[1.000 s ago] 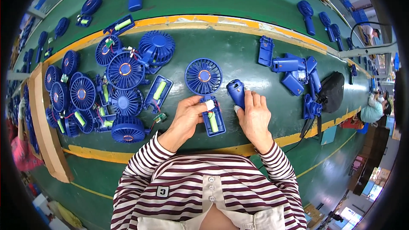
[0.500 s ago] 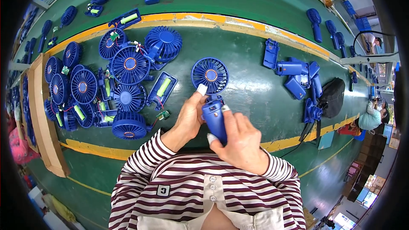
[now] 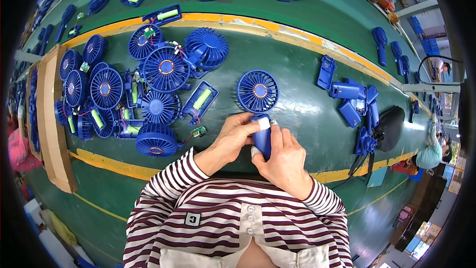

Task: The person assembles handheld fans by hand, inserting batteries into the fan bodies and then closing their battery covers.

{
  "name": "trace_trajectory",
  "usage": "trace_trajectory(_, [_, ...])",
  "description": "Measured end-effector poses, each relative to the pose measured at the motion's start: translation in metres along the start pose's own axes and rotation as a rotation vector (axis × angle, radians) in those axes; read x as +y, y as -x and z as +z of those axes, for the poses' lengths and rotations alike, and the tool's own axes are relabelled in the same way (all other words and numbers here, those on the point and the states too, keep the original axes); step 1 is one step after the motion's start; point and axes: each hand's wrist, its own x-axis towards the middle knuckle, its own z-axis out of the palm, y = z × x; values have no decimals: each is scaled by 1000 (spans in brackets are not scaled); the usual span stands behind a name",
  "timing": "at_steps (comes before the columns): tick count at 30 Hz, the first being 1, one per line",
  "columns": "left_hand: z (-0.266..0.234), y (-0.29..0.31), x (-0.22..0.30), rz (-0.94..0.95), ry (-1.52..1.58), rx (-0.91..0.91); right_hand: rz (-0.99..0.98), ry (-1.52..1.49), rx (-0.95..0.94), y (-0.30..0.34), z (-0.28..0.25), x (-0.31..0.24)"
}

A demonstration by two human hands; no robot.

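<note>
Left hand (image 3: 237,136) and right hand (image 3: 286,158), both clamped on the handle (image 3: 262,143) of a fan (image 3: 258,91) near the front edge of the bench (image 3: 317,136); piled fans (image 3: 167,69) toward the left edge, blue shells (image 3: 348,113) toward the right.

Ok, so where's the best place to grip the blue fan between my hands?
Probably the handle, from the near side, with the left hand on its left and the right hand on its right, as now: it is narrow and points toward you, while the round slatted head lies beyond.
</note>
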Motion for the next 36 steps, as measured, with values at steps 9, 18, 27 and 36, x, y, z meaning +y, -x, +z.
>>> trace_trajectory(9, [-1, -2, -3, 28, -70, -6, -4, -14, -21, -4, 3, 5])
trace_trajectory(18, [4, -2, 1, -2, -25, 47, -35, 30, -53, -5, 4, 7])
trace_trajectory(27, [4, -6, 5, -21, -19, 78, -44, 42, 7, -4, 7, 5])
trace_trajectory(36, [-1, -5, 12, 162, 55, -134, 324, -521, 1, -3, 10, 23])
